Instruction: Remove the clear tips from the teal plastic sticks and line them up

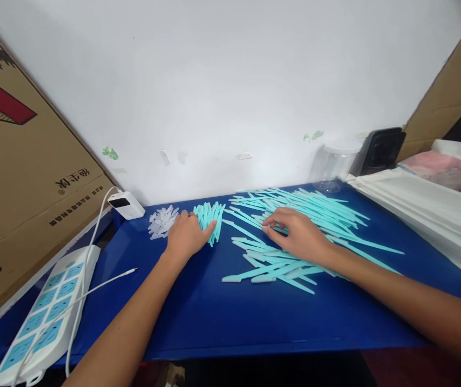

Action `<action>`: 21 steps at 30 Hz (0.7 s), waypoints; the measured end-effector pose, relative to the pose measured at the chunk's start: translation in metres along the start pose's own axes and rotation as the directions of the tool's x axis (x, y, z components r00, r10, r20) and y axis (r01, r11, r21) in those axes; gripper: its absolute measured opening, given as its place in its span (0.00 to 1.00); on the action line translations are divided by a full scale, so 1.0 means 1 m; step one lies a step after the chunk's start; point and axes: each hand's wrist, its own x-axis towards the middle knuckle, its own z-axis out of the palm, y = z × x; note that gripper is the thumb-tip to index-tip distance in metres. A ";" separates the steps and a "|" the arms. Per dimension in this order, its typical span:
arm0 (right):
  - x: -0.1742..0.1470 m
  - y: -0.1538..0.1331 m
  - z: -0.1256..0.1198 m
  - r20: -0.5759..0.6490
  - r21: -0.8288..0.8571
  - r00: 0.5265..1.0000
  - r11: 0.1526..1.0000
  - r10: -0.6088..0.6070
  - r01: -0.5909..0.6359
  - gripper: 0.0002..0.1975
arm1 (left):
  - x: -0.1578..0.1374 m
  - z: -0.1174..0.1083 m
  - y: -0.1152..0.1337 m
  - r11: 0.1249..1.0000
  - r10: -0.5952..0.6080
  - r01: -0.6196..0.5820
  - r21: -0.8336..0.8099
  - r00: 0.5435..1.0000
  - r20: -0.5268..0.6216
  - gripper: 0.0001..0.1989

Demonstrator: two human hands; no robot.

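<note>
My left hand (188,234) rests between a small heap of clear plastic caps (162,221) and a bundle of short turquoise pieces (210,215). Its thumb stretches out apart over the turquoise bundle, while the other fingertips are partly hidden behind the hand. Over a spread pile of long, thin turquoise eyebrow razors (327,212), my right hand (292,231) has its fingers curled and thumb and forefinger drawn into a pinch. Whatever may be between those fingertips is too small to make out. More turquoise razors (282,269) lie crisscrossed nearer to me, below the right wrist.
A white power strip (44,317) with a white cable lies on the left of the blue table (214,317), near a small white device (127,204). A clear jar (335,164), a black stand (382,150) and stacked white packaging (424,207) stand right. A cardboard box (24,161) borders the left.
</note>
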 end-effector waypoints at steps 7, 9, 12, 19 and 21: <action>0.034 -0.024 0.011 0.191 -0.279 0.976 0.959 0.109 -0.053 0.26 | -0.002 0.006 0.004 0.998 0.053 -0.055 -0.037 0.998 -0.036 0.36; 0.049 -0.029 0.016 0.281 -0.358 0.942 0.931 0.182 -0.073 0.29 | -0.003 0.004 0.006 0.997 0.062 -0.063 -0.041 0.997 -0.039 0.34; 0.069 -0.031 0.021 0.337 -0.391 0.915 0.917 0.220 -0.076 0.24 | -0.005 0.002 0.006 0.997 0.059 -0.062 -0.052 0.997 -0.055 0.36; 0.081 -0.033 0.019 0.400 -0.472 0.856 0.874 0.327 -0.113 0.10 | -0.012 0.002 0.011 0.998 0.042 -0.043 -0.048 0.999 -0.011 0.38; 0.075 -0.035 0.020 0.381 -0.490 0.859 0.863 0.342 -0.126 0.08 | -0.014 0.004 0.015 0.996 0.053 -0.053 -0.073 0.999 -0.009 0.41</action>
